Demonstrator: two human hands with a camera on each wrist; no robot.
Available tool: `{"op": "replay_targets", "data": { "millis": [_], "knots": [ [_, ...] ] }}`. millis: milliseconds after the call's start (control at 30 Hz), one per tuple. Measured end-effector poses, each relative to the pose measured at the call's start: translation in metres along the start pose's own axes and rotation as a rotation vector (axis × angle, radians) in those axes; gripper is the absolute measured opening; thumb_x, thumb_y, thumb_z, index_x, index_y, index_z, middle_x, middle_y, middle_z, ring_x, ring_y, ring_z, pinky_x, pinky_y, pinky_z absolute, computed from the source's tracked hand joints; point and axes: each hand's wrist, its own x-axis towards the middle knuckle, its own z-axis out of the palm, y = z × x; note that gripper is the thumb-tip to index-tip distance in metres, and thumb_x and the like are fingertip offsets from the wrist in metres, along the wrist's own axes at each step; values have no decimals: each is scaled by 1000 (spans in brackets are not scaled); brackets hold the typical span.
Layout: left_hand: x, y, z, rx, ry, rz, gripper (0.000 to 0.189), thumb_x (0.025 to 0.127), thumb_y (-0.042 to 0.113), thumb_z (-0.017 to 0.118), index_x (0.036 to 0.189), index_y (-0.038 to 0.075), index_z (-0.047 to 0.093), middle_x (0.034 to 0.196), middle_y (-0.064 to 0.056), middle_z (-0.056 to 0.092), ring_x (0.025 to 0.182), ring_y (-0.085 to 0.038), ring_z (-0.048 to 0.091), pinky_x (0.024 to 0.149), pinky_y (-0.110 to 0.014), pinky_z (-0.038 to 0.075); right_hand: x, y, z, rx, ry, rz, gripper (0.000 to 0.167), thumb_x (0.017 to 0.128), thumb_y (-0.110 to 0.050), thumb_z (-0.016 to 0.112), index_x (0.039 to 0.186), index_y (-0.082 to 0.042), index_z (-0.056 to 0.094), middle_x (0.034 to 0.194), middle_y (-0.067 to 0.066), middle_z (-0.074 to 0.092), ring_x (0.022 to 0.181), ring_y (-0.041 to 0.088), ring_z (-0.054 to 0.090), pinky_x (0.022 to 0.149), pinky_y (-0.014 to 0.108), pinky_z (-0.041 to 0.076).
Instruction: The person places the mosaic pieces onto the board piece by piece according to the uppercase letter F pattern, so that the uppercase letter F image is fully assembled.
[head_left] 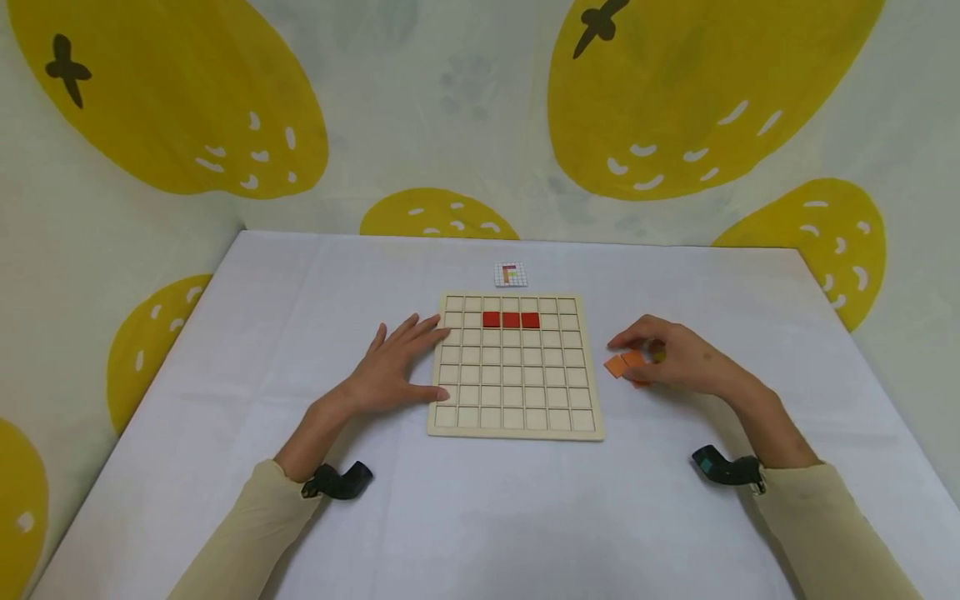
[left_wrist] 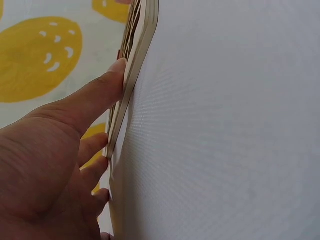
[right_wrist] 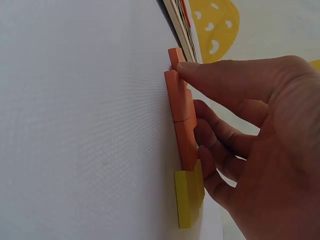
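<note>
A pale wooden grid board [head_left: 517,434] lies mid-table, with three red square tiles [head_left: 511,320] side by side in its second row from the far edge. My left hand [head_left: 390,367] rests at the board's left edge, fingers spread, thumb and fingertips touching the frame. To the board's right, my right hand [head_left: 686,358] is over a group of orange square tiles [head_left: 617,366] lying on the table. Its thumb touches an orange tile in the right wrist view, with the other fingers bent behind the group. Yellow tiles [right_wrist: 184,200] lie beside the orange ones, partly under that hand.
A small card [head_left: 511,275] with a coloured grid pattern lies just beyond the board's far edge. White cloth [head_left: 480,517] covers the table. Behind it hangs a backdrop [head_left: 450,150] with large yellow shapes. Dark devices [head_left: 341,482] are strapped on both wrists.
</note>
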Motion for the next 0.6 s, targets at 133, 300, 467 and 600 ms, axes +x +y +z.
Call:
{"op": "replay_targets", "data": {
  "millis": [133, 300, 467, 600],
  "knots": [
    [0, 1, 0, 0, -3, -3, 94, 84, 50, 84, 163, 26, 38, 176, 0, 23, 166, -32, 10, 129, -69, -3, 0, 0, 1, -13, 12, 9, 29, 89, -15, 83, 117, -17, 76, 117, 1, 71, 100, 12, 58, 88, 20, 48],
    [1, 1, -1, -4, -4, -4, 94, 85, 49, 83, 163, 25, 37, 176, 0, 23, 166, -33, 9, 129, -69, -3, 1, 0, 2, -25, 17, 24, 24, 90, -16, 82, 114, -18, 77, 116, 0, 70, 102, 13, 57, 89, 20, 46],
    [1, 1, 0, 1, -3, -5, 94, 85, 50, 83, 163, 25, 38, 176, -1, 23, 165, -33, 10, 129, -69, -3, 3, -4, 3, -21, -2, 20, 29, 89, -20, 84, 116, -20, 78, 116, 0, 68, 100, 13, 53, 85, 22, 44],
    [0, 1, -1, -10, -4, 0, 94, 85, 49, 84, 163, 24, 38, 176, -2, 23, 165, -34, 10, 129, -69, -3, 4, -6, 4, -13, -13, 12, 31, 87, -18, 85, 117, -21, 78, 115, 1, 67, 96, 15, 51, 81, 24, 43]
  ]
}}
